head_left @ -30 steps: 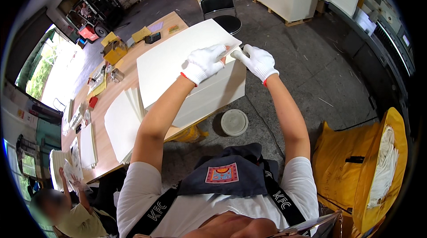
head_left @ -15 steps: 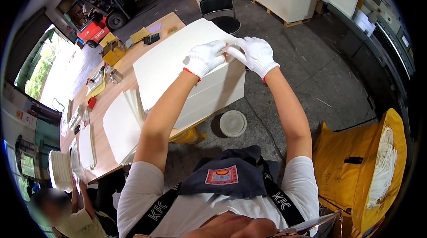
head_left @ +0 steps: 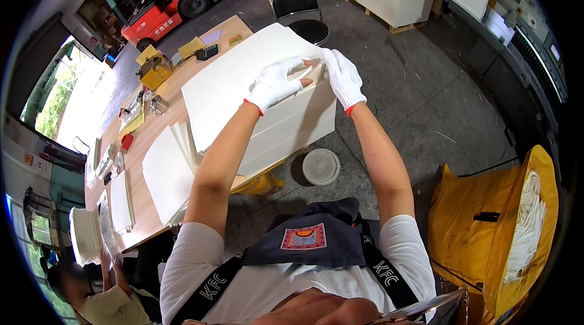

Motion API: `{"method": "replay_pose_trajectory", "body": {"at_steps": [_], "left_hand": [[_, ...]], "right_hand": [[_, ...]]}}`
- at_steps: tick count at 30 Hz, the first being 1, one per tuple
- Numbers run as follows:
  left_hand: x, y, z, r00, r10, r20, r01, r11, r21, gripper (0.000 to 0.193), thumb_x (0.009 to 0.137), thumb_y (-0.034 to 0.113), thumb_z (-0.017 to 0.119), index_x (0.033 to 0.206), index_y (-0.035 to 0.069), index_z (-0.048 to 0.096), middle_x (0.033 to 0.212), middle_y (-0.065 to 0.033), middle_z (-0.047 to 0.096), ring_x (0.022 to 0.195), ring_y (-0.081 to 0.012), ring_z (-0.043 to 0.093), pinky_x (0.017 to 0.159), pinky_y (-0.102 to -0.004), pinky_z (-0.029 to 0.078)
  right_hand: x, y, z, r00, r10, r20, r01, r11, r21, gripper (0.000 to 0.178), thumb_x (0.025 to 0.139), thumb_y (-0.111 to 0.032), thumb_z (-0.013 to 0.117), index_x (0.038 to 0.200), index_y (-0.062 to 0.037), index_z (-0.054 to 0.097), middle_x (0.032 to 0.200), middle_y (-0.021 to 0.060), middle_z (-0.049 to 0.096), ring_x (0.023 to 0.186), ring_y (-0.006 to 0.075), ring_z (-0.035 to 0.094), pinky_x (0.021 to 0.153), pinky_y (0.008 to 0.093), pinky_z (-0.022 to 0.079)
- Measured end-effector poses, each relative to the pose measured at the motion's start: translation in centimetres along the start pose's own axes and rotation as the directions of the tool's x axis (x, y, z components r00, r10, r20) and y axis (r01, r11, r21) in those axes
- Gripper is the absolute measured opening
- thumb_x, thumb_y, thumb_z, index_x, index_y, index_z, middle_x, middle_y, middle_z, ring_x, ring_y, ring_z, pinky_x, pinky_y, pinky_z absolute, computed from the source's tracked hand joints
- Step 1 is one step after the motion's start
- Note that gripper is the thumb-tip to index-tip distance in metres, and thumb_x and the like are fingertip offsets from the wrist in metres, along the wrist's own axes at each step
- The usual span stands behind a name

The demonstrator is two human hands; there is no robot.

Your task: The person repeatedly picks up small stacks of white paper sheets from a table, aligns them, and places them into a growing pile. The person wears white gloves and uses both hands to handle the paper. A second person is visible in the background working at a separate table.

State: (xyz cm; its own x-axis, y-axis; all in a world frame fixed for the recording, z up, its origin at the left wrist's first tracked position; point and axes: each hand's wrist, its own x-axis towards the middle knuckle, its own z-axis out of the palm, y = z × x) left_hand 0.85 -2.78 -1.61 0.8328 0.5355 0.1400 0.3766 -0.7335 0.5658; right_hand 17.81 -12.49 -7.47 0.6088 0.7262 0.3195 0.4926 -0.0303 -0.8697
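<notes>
A tall stack of large white paper sheets [head_left: 243, 69] stands on the wooden table in front of me. My left hand [head_left: 277, 85], in a white glove with bare thumb and fingertip, grips the near edge of the top sheets close to the right corner. The finger lies above the edge and the thumb lower. My gloved right hand [head_left: 342, 77] wraps round that same corner, its fingers together and bent over the sheets; its thumb is hidden. Between the hands the sheet edges are slightly bent and parted.
Smaller fanned sheets [head_left: 167, 173] lie left on the table [head_left: 137, 142], with a calculator [head_left: 207, 52] and a yellow box [head_left: 155, 71] farther back. A black chair [head_left: 298, 12], lidded bucket [head_left: 321, 167] and yellow sack [head_left: 468, 221] stand around. A person [head_left: 109, 300] works lower left; a red forklift [head_left: 161, 18] is behind.
My right hand has turned upright and come round the corner, its thumb now out of sight. My left hand has shifted slightly left and nearer. The forklift has moved right.
</notes>
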Motion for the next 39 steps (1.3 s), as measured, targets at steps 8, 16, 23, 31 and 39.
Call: {"method": "replay_pose_trajectory", "body": {"at_steps": [8,16,23,31,39], "left_hand": [[0.3,-0.3,0.2,0.999,0.024,-0.034,-0.025,0.999,-0.034,0.043,0.09,0.023,0.07,0.132,0.015,0.065,0.125,-0.0128,0.07,0.112,-0.0253,0.066,0.1,-0.0352,0.049],[0.5,-1.6,0.8,0.986,0.158,-0.06,-0.158,0.987,0.009,0.039,0.092,0.036,0.065,0.129,0.024,0.067,0.117,-0.0118,0.072,0.106,-0.0284,0.069,0.095,-0.0374,0.052],[0.1,-0.3,0.4,1.0,0.027,0.0,-0.027,1.0,0.014,0.04,0.09,0.019,0.07,0.129,0.016,0.066,0.12,-0.0097,0.071,0.108,-0.0219,0.067,0.098,-0.0331,0.05],[0.1,-0.6,0.4,0.998,0.07,-0.005,-0.07,0.998,0.006,0.038,0.095,0.023,0.063,0.133,0.018,0.065,0.122,-0.0127,0.07,0.111,-0.0259,0.067,0.099,-0.0337,0.049],[0.3,-0.5,0.7,0.994,0.109,-0.004,-0.108,0.99,0.09,0.036,0.096,0.024,0.061,0.132,0.02,0.065,0.115,-0.0127,0.072,0.099,-0.0257,0.069,0.092,-0.0344,0.052]], "right_hand": [[-0.2,0.1,0.0,0.999,-0.015,-0.033,0.015,1.0,-0.024,0.054,0.104,-0.056,0.035,0.104,-0.0099,0.065,0.098,0.0208,0.068,0.098,0.0445,0.064,0.083,0.0502,0.048],[-0.3,-0.1,-0.1,0.999,-0.039,0.021,0.041,0.991,-0.125,0.051,0.104,-0.052,0.034,0.116,-0.0123,0.063,0.104,0.0181,0.068,0.096,0.0416,0.066,0.083,0.0493,0.05],[-0.6,-0.3,-0.1,0.998,-0.059,0.006,0.059,0.991,-0.12,0.052,0.104,-0.052,0.033,0.113,-0.0103,0.063,0.103,0.019,0.068,0.097,0.0418,0.065,0.083,0.0491,0.05],[-0.4,-0.1,0.1,1.0,-0.012,-0.02,0.01,0.997,-0.08,0.056,0.102,-0.057,0.036,0.104,-0.0084,0.063,0.096,0.022,0.067,0.094,0.0431,0.065,0.081,0.0498,0.049],[-0.4,0.1,0.0,1.0,-0.007,-0.013,0.006,0.998,-0.061,0.055,0.102,-0.058,0.037,0.103,-0.0084,0.063,0.094,0.0219,0.067,0.092,0.0428,0.065,0.079,0.0494,0.049]]}}
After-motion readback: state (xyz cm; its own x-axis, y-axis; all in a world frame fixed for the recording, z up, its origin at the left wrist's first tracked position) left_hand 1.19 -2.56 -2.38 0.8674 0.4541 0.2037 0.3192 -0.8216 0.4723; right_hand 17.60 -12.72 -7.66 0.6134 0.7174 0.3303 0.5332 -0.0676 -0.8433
